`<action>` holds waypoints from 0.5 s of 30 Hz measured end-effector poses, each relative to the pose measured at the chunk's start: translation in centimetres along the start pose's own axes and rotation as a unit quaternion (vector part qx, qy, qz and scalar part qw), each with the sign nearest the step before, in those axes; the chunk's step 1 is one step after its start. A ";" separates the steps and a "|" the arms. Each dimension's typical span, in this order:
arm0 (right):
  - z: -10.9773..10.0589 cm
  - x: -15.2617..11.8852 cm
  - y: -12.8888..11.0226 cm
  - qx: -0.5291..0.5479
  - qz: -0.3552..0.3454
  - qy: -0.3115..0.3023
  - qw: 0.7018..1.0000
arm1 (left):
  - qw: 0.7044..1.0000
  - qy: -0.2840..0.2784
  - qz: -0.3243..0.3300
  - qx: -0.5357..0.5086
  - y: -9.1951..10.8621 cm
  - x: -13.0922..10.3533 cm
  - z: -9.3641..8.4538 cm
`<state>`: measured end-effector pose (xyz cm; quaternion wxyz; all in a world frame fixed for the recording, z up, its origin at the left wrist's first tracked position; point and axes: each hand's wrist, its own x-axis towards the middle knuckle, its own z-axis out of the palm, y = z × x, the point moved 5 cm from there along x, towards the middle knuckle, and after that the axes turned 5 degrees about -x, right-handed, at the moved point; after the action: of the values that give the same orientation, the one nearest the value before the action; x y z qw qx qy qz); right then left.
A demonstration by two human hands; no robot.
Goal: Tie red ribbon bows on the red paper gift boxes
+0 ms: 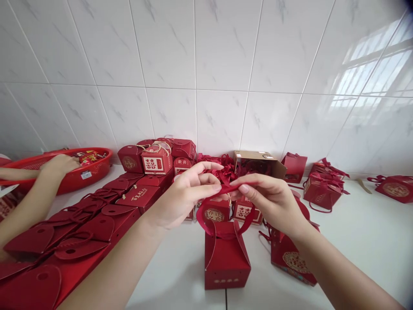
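A small red gift box (227, 262) stands upright on the white table, its top flaps folded together. A red ribbon (203, 215) runs from the top of the box and forms a loop above it. My left hand (190, 191) pinches the ribbon between thumb and fingers, left of the box's centre line. My right hand (269, 200) grips the ribbon from the right, thumb and fingertips pressed together. Both hands are raised above the box, fingertips close to each other. The ribbon between them is partly hidden by the fingers.
Rows of red boxes (87, 237) fill the left. Another person's arms reach to a red basket (66, 183) holding sweets. Stacked boxes (155, 159), a cardboard box (279, 168) and red ribbons (222, 165) stand near the wall. More boxes (322, 191) lie right; one (293, 258) is beside my right forearm.
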<state>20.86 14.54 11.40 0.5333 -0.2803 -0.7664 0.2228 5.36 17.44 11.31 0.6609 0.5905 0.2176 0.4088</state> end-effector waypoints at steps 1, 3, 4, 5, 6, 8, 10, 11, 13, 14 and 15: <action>-0.2 -0.1 -0.4 -0.066 -0.061 -0.013 0.996 | 1.000 0.007 -0.015 -0.024 -0.2 0.0 -0.2; -0.3 -0.6 -1.0 -0.189 -0.171 -0.035 0.966 | 0.997 0.014 -0.047 -0.058 -0.5 0.0 -0.3; -0.4 -0.8 -1.2 -0.236 -0.211 -0.040 0.948 | 0.996 0.016 -0.059 -0.066 -0.6 0.1 -0.3; -0.4 -1.1 -1.3 -0.274 -0.239 -0.042 0.930 | 0.995 0.017 -0.067 -0.069 -0.7 0.1 -0.3; -0.4 -1.3 -1.4 -0.306 -0.259 -0.040 0.915 | 0.995 0.020 -0.070 -0.067 -0.8 0.1 -0.3; -0.2 -1.6 -1.5 -0.354 -0.278 -0.040 0.892 | 0.997 0.027 -0.059 -0.052 -0.7 0.0 -0.2; 0.0 -1.8 -1.6 -0.375 -0.286 -0.039 0.881 | 0.999 0.033 -0.036 -0.005 -0.5 -0.1 -0.1; 0.0 -1.9 -1.6 -0.377 -0.286 -0.034 0.880 | 0.999 0.036 -0.019 0.034 -0.4 -0.2 0.0; 0.0 -2.0 -1.6 -0.360 -0.274 -0.015 0.892 | 0.986 0.052 0.034 0.154 0.0 -0.6 0.2; -0.1 -2.1 -1.5 -0.343 -0.262 0.000 0.902 | 0.968 0.068 0.079 0.229 0.3 -0.9 0.4; -0.3 -2.2 -1.4 -0.323 -0.247 0.015 0.913 | 0.937 0.085 0.137 0.308 0.7 -1.2 0.6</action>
<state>21.44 12.02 10.88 0.4632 -0.2425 -0.8332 -0.1800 4.89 16.11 11.88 0.3629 0.7522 0.3053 0.4575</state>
